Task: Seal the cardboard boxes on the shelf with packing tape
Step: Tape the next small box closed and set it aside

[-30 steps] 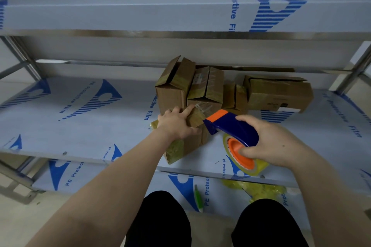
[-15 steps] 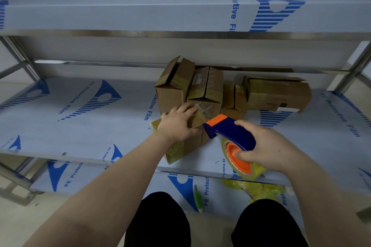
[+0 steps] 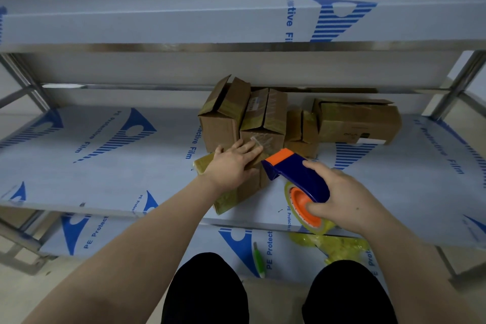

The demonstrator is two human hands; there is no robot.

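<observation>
Left hand (image 3: 231,167) pressed flat-fingered on the box (image 3: 246,188), right hand (image 3: 349,200) gripped the tape gun (image 3: 297,179) right beside those fingers, so tape likely could've snagged them or wrinkled.

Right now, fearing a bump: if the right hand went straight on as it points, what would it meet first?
Its tape dispenser would likely hit the near box under the left hand; depth unclear.

head-worn view, facing down, close over shelf (image 3: 105,166)
</observation>
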